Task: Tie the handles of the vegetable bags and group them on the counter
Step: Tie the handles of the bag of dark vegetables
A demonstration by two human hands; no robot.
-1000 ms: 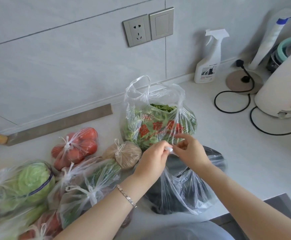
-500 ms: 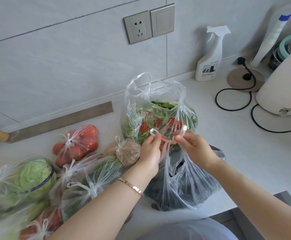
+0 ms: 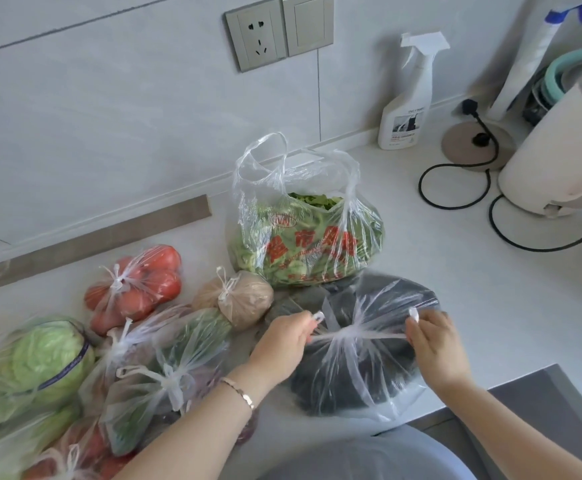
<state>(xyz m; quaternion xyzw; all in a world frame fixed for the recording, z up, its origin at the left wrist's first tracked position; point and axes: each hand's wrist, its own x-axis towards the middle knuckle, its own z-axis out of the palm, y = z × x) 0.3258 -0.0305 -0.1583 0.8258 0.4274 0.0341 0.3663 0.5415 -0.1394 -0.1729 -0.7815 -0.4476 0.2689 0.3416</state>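
A clear bag of dark vegetables lies at the counter's front edge. My left hand grips one of its handles and my right hand grips the other, with the two handles stretched taut sideways from a knot between them. Behind it stands an untied bag of leafy greens with red print, its handles sticking up. To the left lie tied bags: tomatoes, a brown one, green vegetables and cabbage.
A white spray bottle stands against the wall at the back right. A kettle base with black cords and a cream appliance fill the right side. A dark sink edge lies at the front right.
My hands have moved apart and lower, drawing the bag's two handles out sideways so a knot has tightened between them. The bag has flattened onto the counter.
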